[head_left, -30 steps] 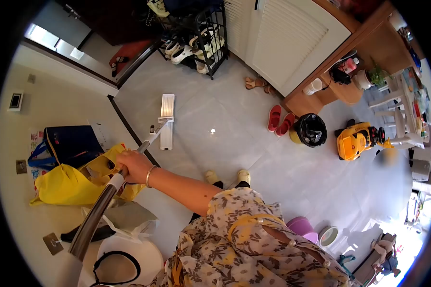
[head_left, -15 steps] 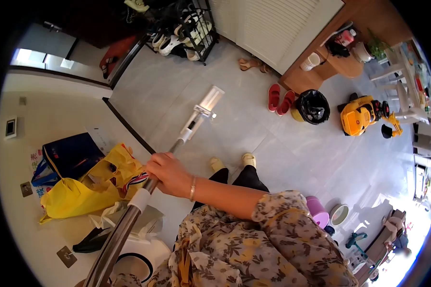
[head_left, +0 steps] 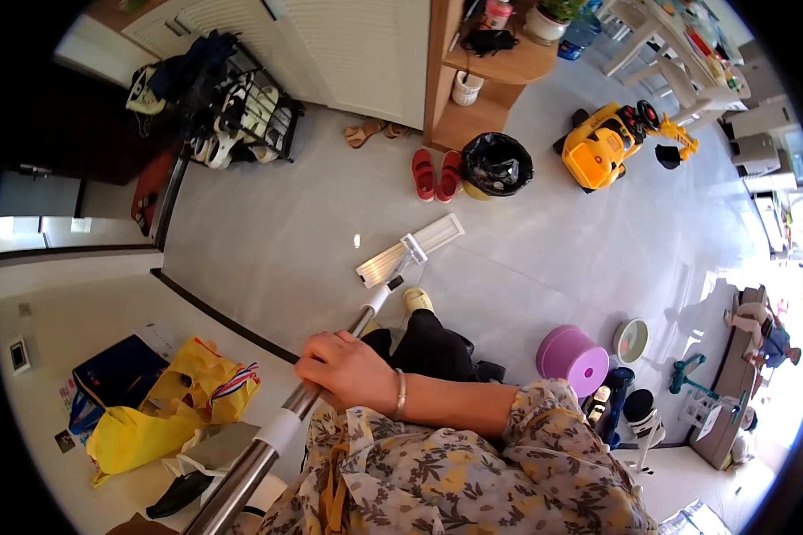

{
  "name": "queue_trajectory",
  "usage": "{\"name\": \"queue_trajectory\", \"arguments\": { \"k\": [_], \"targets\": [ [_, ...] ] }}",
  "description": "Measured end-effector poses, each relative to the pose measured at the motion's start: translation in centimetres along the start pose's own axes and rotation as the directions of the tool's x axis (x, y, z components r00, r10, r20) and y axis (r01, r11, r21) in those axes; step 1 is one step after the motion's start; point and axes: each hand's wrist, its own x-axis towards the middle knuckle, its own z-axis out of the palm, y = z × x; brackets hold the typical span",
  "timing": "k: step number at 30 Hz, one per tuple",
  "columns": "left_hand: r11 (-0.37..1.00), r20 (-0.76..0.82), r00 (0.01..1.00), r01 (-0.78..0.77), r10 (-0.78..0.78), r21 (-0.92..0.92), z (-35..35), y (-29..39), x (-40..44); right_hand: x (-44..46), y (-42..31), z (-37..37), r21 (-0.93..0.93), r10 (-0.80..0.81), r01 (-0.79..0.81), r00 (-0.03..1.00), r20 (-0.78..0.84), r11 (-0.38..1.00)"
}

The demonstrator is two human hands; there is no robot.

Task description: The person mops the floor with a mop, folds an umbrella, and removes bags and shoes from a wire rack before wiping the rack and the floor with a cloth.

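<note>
My right hand [head_left: 339, 367] is closed around the metal pole of a flat mop [head_left: 252, 471], just above a white collar on the pole. The mop head [head_left: 437, 234], a long white rectangle, lies on the grey tiled floor ahead of my feet. It sits slanted, its right end farther away. One pale yellow shoe [head_left: 417, 300] shows close behind the mop head. The pole runs out of the frame at the bottom left. My left hand is not visible there.
Red shoes [head_left: 435, 176] and a black-lined bin [head_left: 497, 165] stand beyond the mop head. A yellow toy excavator [head_left: 598, 147] is at the far right, a purple tub [head_left: 573, 358] nearer. Yellow bags [head_left: 143, 437] lie at left by the wall. A shoe rack [head_left: 259, 116] stands at back left.
The mop head has swung round from lengthwise along the pole to crosswise, and is nearer my feet. The view has turned to the right. My right hand keeps its hold.
</note>
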Motion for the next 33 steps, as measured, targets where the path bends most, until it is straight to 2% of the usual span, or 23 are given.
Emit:
{"name": "queue_trajectory", "arguments": {
  "k": [4, 6, 7, 8, 9, 10, 11, 12, 14, 18, 20, 21, 22, 23, 24, 25, 26, 27, 28, 30, 31, 32, 33],
  "targets": [
    [0.992, 0.059, 0.998, -0.001, 0.009, -0.127, 2.4, -0.8, 3.1, -3.2, 0.6, -5.6, -0.058, 0.071, -0.077, 0.993, -0.093, 0.995],
    [0.941, 0.149, 0.989, 0.034, 0.018, -0.336, 3.5, -1.8, 6.0, -4.8, 0.8, -8.2, -0.11, 0.118, -0.129, 0.988, -0.103, 0.986],
    [0.778, 0.299, 0.953, 0.15, 0.051, -0.61, 4.3, -2.7, 7.7, -5.5, 1.0, -9.2, -0.135, 0.117, -0.131, 0.988, -0.105, 0.982],
    [0.591, 0.448, 0.891, 0.323, 0.073, -0.739, 5.2, -3.0, 9.1, -7.5, 2.8, -8.6, -0.218, 0.095, -0.125, 0.985, -0.146, 0.968],
    [0.491, 0.521, 0.851, 0.429, 0.062, -0.759, 5.9, -2.7, 10.2, -7.4, 2.6, -9.6, -0.189, 0.077, -0.117, 0.976, -0.205, 0.975],
    [0.603, 0.269, 0.963, 0.217, -0.004, -0.768, 6.7, -3.1, 9.4, -7.7, 3.2, -10.3, -0.214, 0.075, -0.116, 0.978, -0.192, 0.97],
    [0.742, -0.005, 0.998, 0.048, -0.069, -0.669, 7.3, -3.6, 8.5, -7.5, 4.1, -10.5, -0.213, 0.063, -0.123, 0.961, -0.269, 0.969],
    [0.793, 0.201, 0.977, 0.182, -0.076, -0.582, 5.1, -3.1, 10.0, -6.2, 3.3, -10.5, -0.173, 0.054, -0.119, 0.939, -0.34, 0.978],
    [0.882, 0.358, 0.93, 0.233, -0.08, -0.409, 4.2, -3.8, 11.5, -4.6, 3.4, -10.3, -0.06, 0.115, -0.148, 0.919, -0.376, 0.987],
    [0.941, 0.26, 0.966, 0.096, -0.009, -0.324, 1.7, -6.1, 13.3, -0.6, 4.1, -9.8, -0.065, 0.134, -0.176, 0.901, -0.414, 0.982],
    [0.944, 0.486, 0.868, 0.071, 0.1, -0.322, -0.7, -7.2, 15.1, 1.4, 5.1, -9.9, 0.07, 0.269, -0.265, 0.863, -0.427, 0.962],
    [0.944, 0.586, 0.796, 0.059, 0.152, -0.325, -2.1, -7.9, 16.1, 3.2, 5.9, -9.1, 0.063, 0.211, -0.208, 0.839, -0.502, 0.976],
    [0.963, 0.381, 0.917, -0.011, 0.117, -0.268, -2.1, -8.2, 15.8, 5.0, 6.5, -9.3, 0.093, 0.167, -0.139, 0.846, -0.507, 0.986],
    [0.982, 0.155, 0.985, -0.041, 0.07, -0.183, -1.1, -7.7, 14.9, 6.3, 7.5, -9.7, -0.054, 0.062, -0.11, 0.832, -0.551, 0.992],
    [0.987, 0.055, 0.998, -0.03, 0.039, -0.156, -1.2, -7.9, 14.0, 7.8, 6.6, -11.4, -0.073, 0.113, -0.168, 0.872, -0.476, 0.983],
    [0.991, -0.046, 0.999, -0.012, 0.006, -0.132, -1.2, -8.1, 13.1, 9.3, 7.7, -12.0, -0.027, 0.197, -0.24, 0.852, -0.485, 0.97],
    [0.994, -0.146, 0.989, 0.01, -0.026, -0.112, -1.2, -8.2, 12.2, 10.2, 9.0, -12.3, -0.059, 0.155, -0.228, 0.808, -0.569, 0.972],
    [0.977, -0.233, 0.968, 0.039, -0.09, -0.211, -2.6, -8.6, 11.5, 11.7, 9.9, -12.9, 0.018, 0.214, -0.26, 0.752, -0.624, 0.965],
    [0.99, -0.272, 0.956, 0.078, -0.109, -0.12, -5.2, -9.0, 10.1, 12.6, 11.4, -13.3, 0.126, 0.287, -0.267, 0.736, -0.613, 0.955],
    [0.953, -0.418, 0.896, 0.245, -0.15, 0.181, -10.6, -10.2, 8.1, 15.7, 12.9, -14.0, 0.153, 0.296, -0.259, 0.718, -0.63, 0.954],
    [0.93, -0.448, 0.874, 0.305, -0.189, 0.203, -13.7, -10.6, 6.7, 17.8, 12.7, -14.1, 0.069, 0.227, -0.244, 0.711, -0.666, 0.967],
    [0.909, -0.469, 0.856, 0.353, -0.218, 0.222, -16.6, -11.2, 5.4, 19.6, 13.2, -14.0, 0.069, 0.247, -0.278, 0.682, -0.688, 0.958],
    [0.929, -0.487, 0.853, 0.315, -0.187, 0.195, -19.6, -11.9, 3.8, 21.2, 14.3, -14.0, 0.039, 0.256, -0.316, 0.683, -0.684, 0.948]
  ]
}}
